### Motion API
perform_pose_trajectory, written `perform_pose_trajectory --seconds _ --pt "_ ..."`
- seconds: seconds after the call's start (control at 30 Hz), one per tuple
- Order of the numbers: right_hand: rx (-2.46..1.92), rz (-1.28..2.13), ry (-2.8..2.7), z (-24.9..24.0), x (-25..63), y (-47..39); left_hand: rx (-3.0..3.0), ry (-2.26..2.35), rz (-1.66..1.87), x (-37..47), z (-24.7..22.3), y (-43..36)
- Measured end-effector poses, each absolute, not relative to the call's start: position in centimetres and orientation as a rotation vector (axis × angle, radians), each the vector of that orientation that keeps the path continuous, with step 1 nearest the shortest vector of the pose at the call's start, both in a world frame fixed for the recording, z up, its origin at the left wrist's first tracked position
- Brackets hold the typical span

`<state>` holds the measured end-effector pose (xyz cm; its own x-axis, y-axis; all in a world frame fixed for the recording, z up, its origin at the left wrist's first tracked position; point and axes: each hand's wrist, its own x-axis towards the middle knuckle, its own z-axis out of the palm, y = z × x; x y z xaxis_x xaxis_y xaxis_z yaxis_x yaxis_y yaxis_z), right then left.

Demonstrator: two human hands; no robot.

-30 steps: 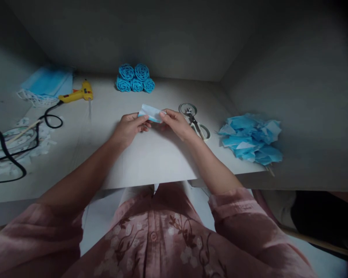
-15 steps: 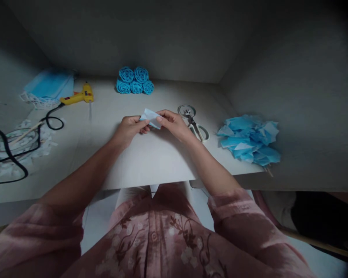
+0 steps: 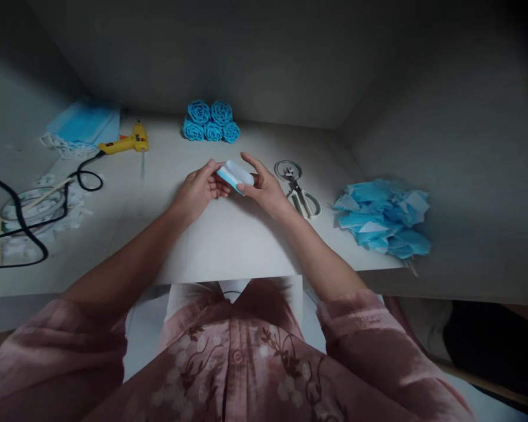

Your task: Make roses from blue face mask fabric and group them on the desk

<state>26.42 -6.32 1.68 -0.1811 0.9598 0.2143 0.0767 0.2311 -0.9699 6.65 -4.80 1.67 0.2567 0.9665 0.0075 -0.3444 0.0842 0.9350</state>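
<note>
Folded blue-white piece (image 3: 236, 172) held between left hand (image 3: 199, 191), pinching its 9-o'clock end, and right hand (image 3: 264, 191), thumb pressing its 5-o'clock edge — index finger lifted, so fold could spring open.

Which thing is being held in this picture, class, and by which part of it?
A small blue-and-white piece of thin material: the left hand holds its left end, and the right hand its right end.
</note>
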Motion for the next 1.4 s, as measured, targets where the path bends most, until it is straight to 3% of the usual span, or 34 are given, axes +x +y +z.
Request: perform_pose_trajectory --seconds 0.67,0.87,1.13,1.4 --pt "-1.009 1.186 -1.571 2.6 26.4 -6.8 1.425 0.916 0.819 7.4 1.7 -6.3" --pt "-0.949 1.063 -1.472 2.1 26.5 -6.1 1.492 0.915 0.758 7.5 1.6 -6.4" --pt "-0.950 1.214 -1.425 2.4 27.2 -6.2 1.201 0.862 1.065 7.0 2.5 -5.7" --pt "-0.968 1.071 -1.551 1.0 27.3 -5.4 1.099 0.853 1.118 6.9 2.4 -5.4"
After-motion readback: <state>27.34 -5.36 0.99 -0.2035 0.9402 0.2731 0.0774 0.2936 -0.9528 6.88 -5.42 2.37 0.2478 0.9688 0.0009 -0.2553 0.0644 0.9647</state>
